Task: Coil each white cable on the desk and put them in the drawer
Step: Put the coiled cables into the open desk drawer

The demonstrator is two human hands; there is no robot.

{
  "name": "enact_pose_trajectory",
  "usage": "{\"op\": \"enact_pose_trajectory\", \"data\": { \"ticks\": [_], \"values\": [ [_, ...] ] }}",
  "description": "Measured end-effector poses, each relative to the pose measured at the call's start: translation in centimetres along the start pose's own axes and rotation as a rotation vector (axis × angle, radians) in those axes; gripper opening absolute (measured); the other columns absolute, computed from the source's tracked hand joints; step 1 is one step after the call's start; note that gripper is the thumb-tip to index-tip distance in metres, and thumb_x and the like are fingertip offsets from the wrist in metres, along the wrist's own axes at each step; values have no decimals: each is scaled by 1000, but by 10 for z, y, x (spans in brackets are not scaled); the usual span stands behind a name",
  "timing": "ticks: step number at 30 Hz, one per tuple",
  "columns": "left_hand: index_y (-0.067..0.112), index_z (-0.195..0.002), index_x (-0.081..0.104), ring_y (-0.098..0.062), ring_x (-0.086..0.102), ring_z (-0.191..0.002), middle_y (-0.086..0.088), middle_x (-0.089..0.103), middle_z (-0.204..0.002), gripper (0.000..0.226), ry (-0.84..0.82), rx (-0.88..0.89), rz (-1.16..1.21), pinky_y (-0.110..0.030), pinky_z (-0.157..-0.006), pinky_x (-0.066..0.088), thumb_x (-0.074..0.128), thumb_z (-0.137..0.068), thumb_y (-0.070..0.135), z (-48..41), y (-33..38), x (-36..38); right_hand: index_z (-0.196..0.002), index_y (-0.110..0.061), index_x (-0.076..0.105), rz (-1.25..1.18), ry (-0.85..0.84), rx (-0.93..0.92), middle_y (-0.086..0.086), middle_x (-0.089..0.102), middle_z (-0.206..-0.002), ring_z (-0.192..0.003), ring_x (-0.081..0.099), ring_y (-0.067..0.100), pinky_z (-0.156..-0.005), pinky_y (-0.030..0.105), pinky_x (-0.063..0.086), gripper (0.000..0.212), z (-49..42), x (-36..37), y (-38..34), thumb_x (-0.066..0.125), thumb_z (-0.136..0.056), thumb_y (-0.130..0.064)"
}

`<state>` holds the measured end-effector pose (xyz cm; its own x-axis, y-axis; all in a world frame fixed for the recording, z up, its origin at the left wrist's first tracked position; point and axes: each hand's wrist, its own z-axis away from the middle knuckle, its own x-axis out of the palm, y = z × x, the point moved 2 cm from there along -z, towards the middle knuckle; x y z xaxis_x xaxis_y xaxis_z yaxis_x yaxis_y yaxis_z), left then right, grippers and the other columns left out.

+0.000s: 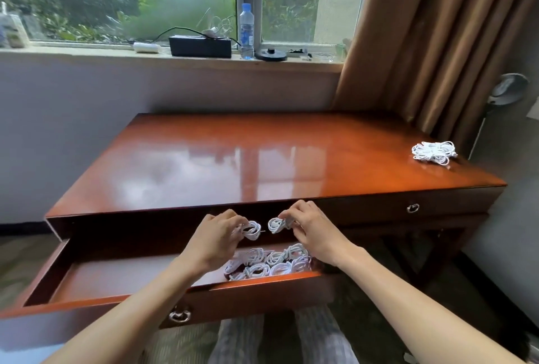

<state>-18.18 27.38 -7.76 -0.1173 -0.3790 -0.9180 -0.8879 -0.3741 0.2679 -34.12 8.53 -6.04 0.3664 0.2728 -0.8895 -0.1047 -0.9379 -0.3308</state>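
The left hand [215, 242] is pinching a white coil [253, 230], the right hand [312, 232] a second coil [275, 225], side by side above the open drawer [116, 299] holding more coils [271, 266]. A loose bundle [434, 153] is lying on the surface [233, 159].

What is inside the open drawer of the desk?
A heap of coiled white cables lies at the right end of the drawer. The left hand and right hand, each holding a coil, cover part of it; the back is in shadow.
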Motion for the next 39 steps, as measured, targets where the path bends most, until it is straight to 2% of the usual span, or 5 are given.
{"op": "enact_pose_trajectory", "data": {
  "ticks": [7, 18, 25, 35, 39],
  "values": [
    [31, -127, 64, -11, 62, -109, 15, 60, -123, 29, -80, -85, 21, -31, -97, 38, 56, -100, 36, 8, -15, 17, -123, -20, 67, -36, -161, 59, -3, 56, -116, -111, 49, 16, -102, 36, 43, 36, -12, 27, -1, 51, -96, -2],
    [29, -123, 66, -10, 61, -111, 15, 62, -119, 26, -160, -123, 154, -34, -92, 51, 57, -99, 33, 5, -18, 29, -126, -32, 65, 64, -312, 157, -5, 53, -135, -128, 38, 17, -116, 35, 19, 43, -10, 42, 2, 48, -90, -15],
    [28, -114, 72, -4, 61, -97, 20, 57, -107, 20, -175, -80, 236, -32, -88, 53, 61, -98, 31, 4, -18, 31, -122, -31, 67, 34, -283, 155, -13, 60, -126, -120, 41, 10, -113, 32, 22, 39, -8, 41, 1, 46, -94, -14],
    [35, -119, 65, -2, 57, -99, 21, 57, -107, 25, -149, -61, 174, -31, -87, 52, 56, -96, 43, 7, -11, 26, -117, -29, 72, -35, -289, 162, -15, 66, -121, -117, 46, 4, -115, 29, 23, 37, -5, 33, -4, 48, -94, -13],
    [33, -132, 57, -3, 58, -108, 20, 58, -119, 37, -139, -84, 132, -29, -93, 50, 55, -97, 44, 9, -12, 19, -117, -31, 72, -117, -241, 195, -13, 68, -124, -120, 52, 5, -111, 31, 41, 38, 0, 26, -5, 51, -89, -15]
  ]
}}
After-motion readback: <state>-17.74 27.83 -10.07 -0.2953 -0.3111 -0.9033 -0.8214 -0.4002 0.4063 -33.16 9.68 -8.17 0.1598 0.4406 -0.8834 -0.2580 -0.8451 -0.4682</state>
